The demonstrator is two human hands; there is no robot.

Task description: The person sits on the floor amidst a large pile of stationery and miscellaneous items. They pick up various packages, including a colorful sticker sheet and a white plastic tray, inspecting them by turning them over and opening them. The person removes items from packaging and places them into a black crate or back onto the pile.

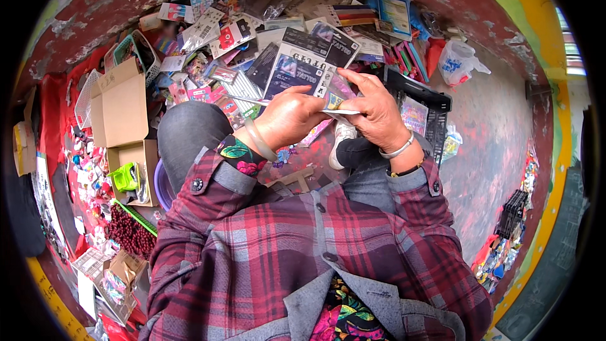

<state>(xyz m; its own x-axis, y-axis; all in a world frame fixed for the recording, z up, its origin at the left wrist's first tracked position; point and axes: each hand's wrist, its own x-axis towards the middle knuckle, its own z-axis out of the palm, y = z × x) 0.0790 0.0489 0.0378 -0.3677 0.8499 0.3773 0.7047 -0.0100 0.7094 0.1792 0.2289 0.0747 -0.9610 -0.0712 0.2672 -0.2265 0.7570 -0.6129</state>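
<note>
My left hand [289, 119] is closed in front of me, its thumb and forefinger at the near edge of a small flat packet [334, 98] with a colourful print and a white edge. My right hand [379, 112] pinches the packet's right side between thumb and fingers. A thin, silvery, pointed strip [245, 98] juts out leftward beside my left hand; its other end is hidden, and I cannot tell whether I hold it. Just beyond both hands lie dark printed tattoo packs [295, 71] on a pile of packaged goods.
A black plastic crate [437, 120] stands right of my right hand. On the left are an opened cardboard box [134, 151] with a bright green item [125, 178], a purple basin [165, 184] and dark red beads [129, 230]. A white plastic bag [459, 63] sits at the far right.
</note>
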